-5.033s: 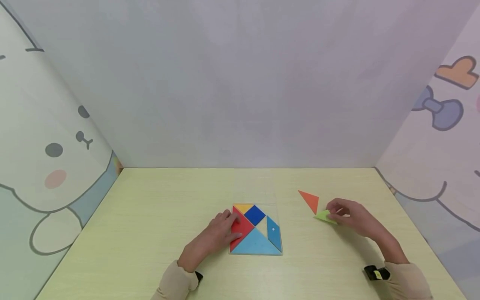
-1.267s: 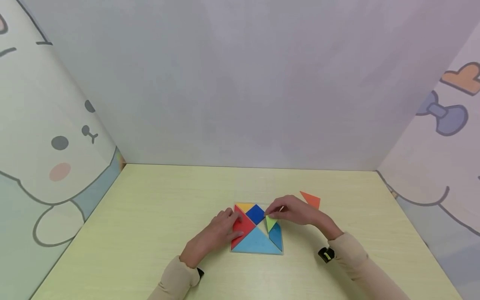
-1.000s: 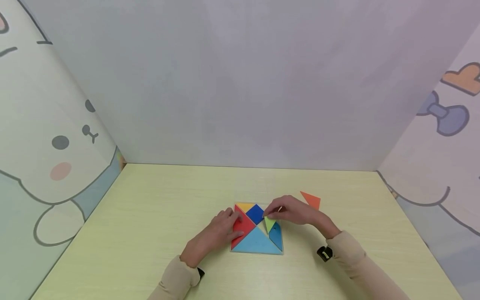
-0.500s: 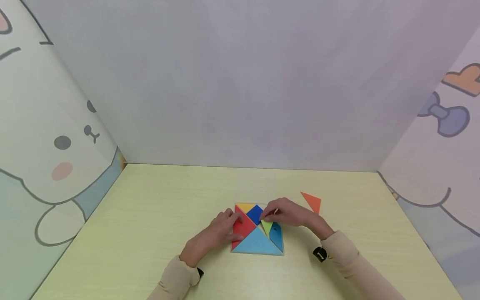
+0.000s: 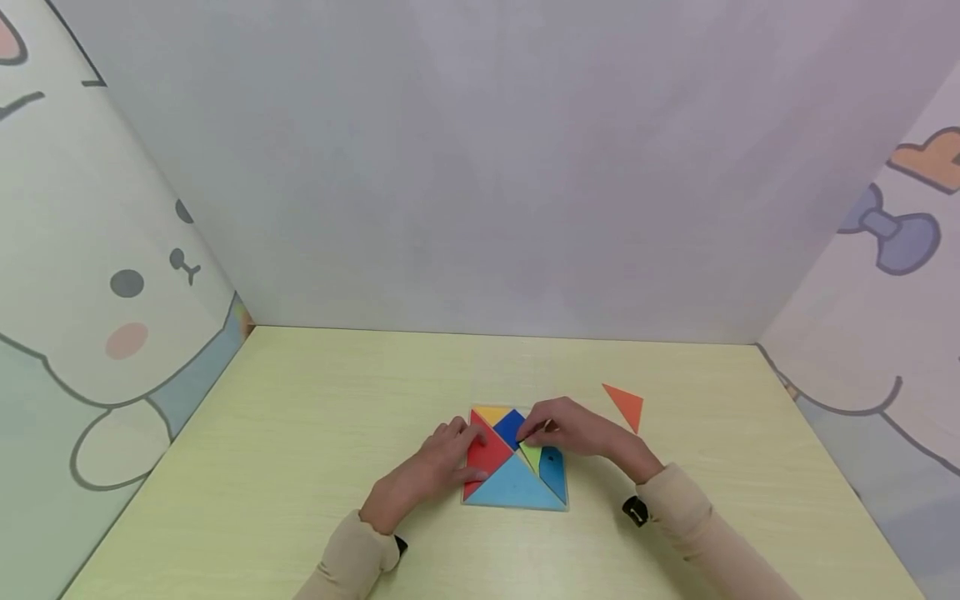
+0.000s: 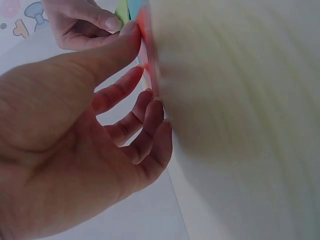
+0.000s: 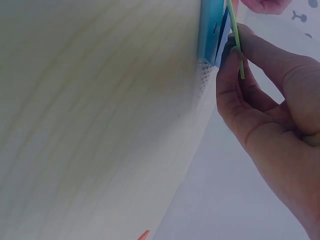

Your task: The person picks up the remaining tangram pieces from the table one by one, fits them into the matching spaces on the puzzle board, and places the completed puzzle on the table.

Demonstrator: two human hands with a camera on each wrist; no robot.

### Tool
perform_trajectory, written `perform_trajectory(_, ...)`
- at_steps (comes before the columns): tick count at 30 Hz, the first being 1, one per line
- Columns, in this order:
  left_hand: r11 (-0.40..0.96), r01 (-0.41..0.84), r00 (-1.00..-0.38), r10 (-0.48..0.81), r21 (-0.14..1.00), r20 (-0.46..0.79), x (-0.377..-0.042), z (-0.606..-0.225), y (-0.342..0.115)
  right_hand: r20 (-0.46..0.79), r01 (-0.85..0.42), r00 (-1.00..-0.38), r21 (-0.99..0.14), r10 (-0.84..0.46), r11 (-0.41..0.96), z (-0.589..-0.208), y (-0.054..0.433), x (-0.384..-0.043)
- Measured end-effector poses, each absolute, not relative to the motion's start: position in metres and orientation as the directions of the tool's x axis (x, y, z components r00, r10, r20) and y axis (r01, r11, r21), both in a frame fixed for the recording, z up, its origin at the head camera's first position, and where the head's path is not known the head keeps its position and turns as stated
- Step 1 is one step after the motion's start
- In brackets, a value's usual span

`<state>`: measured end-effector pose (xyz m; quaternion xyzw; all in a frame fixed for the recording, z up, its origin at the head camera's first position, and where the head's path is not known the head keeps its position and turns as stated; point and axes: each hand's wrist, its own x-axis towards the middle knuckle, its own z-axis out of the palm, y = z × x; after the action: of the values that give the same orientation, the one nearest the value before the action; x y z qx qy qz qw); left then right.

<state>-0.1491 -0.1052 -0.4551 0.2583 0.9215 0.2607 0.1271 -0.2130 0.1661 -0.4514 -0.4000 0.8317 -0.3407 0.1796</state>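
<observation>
My right hand [image 5: 576, 427] pinches a lime-green triangle tangram piece [image 5: 532, 457] between thumb and fingertips. In the right wrist view the green piece is tilted up on edge, close beside the blue parallelogram [image 7: 209, 30]. Its lower tip overlaps the gap between the parallelogram and the large light-blue triangle [image 5: 513, 487]. My left hand [image 5: 435, 462] rests with spread, relaxed fingers on the large red triangle [image 5: 489, 452] at the left of the clear tray [image 5: 517, 508]. A dark-blue square [image 5: 507, 426] and a yellow triangle [image 5: 492, 413] lie at the tray's far side, the square partly behind my right fingertips.
An orange-red triangle [image 5: 627, 406] lies loose on the pale wooden table [image 5: 337, 400], beyond my right wrist. A grey-white backdrop [image 5: 480, 167] rises behind the table, and printed cartoon panels stand at both sides.
My right hand has carried the green triangle from the table at the right to the tray, then shifted it slightly left and nearer. The left hand stays on the red triangle.
</observation>
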Motion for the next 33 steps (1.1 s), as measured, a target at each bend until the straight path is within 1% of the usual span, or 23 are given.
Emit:
perform_trajectory(3,0.729,0.409,-0.834,0.543,0.549,-0.098,-0.149,-0.455,-0.105,-0.037,-0.535,-0.624,-0.707,-0.78,0.461,-0.453,0.166,-0.213)
perform_trajectory(9,0.725,0.408,-0.833,0.544,0.555,-0.099,-0.149,-0.456,-0.106,-0.077,-0.486,-0.663,-0.712,-0.745,0.507,-0.456,0.164,-0.211)
perform_trajectory(21,0.727,0.411,-0.834,0.544,0.551,-0.096,-0.149,-0.456,-0.106,-0.07,-0.488,-0.702,-0.677,-0.709,0.55,-0.454,0.161,-0.2)
perform_trajectory(33,0.734,0.407,-0.837,0.538,0.543,-0.101,-0.149,-0.457,-0.106,-0.034,-0.522,-0.708,-0.647,-0.705,0.556,-0.457,0.163,-0.194)
